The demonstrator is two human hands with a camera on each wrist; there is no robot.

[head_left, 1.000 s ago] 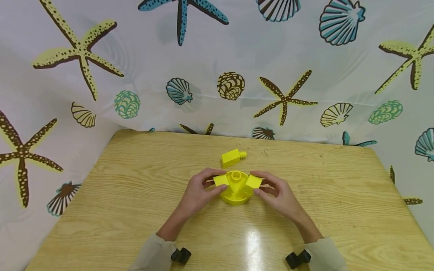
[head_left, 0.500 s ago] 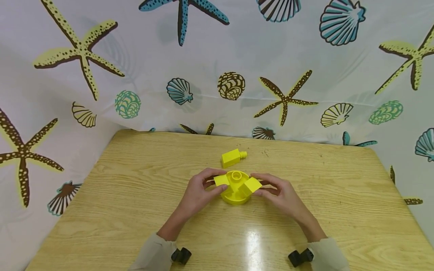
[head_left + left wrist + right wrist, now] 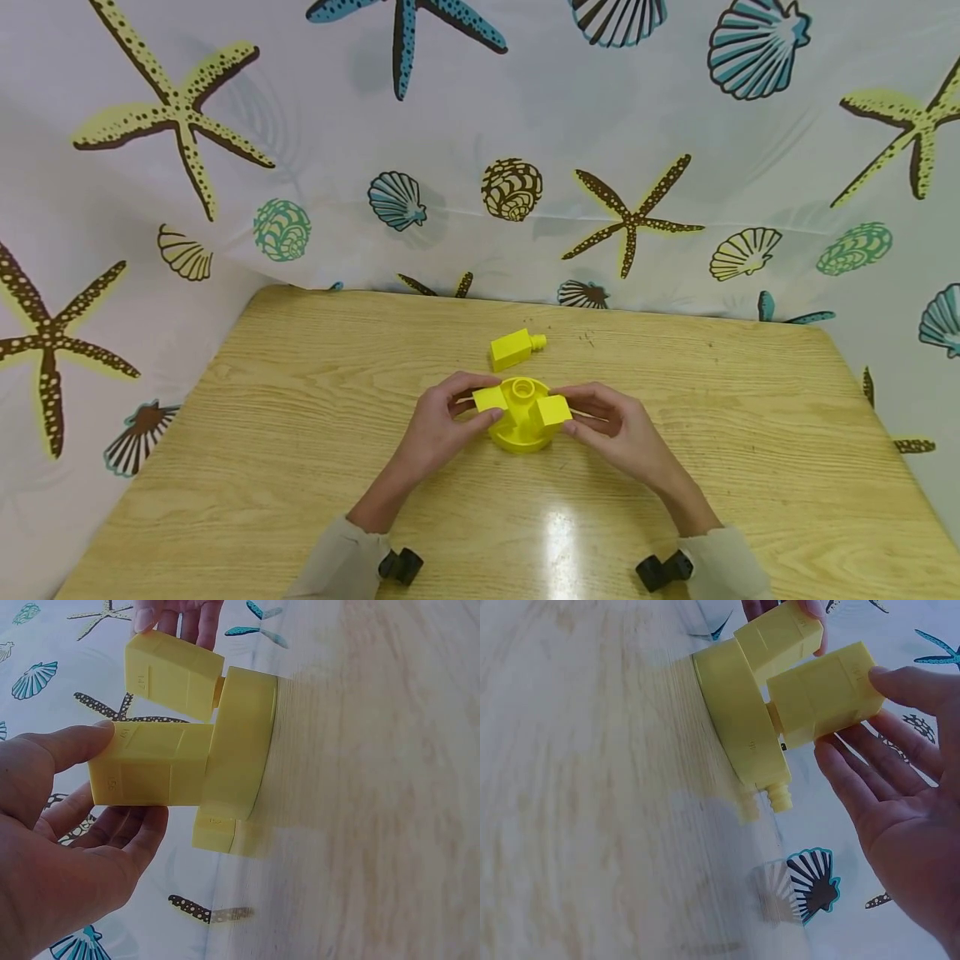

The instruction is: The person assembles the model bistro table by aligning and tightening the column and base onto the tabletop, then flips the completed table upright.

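Observation:
A round yellow base (image 3: 519, 442) sits on the table before me, with a bare ring-shaped socket showing at its far side. My left hand (image 3: 441, 421) pinches a yellow bottle-shaped block (image 3: 150, 765) that stands on the base's left part, its lower end flush against it. On the other side, my right hand (image 3: 617, 423) holds a second yellow bottle-shaped block (image 3: 826, 694) between thumb and fingers. The right wrist view shows part of its narrow neck between block and base, and it leans slightly in the left wrist view. How deep the neck sits is hidden.
Behind the base, a third yellow bottle-shaped block (image 3: 512, 350) lies on its side, threaded neck pointing right. A wooden table (image 3: 315, 375) spreads around, and a cloth with shells and starfish (image 3: 450, 108) hangs along its back and sides.
The right-hand block has turned and stands more upright over the base, shifted slightly left. The right fingers have moved along with it. The left hand, its block and the base keep their places.

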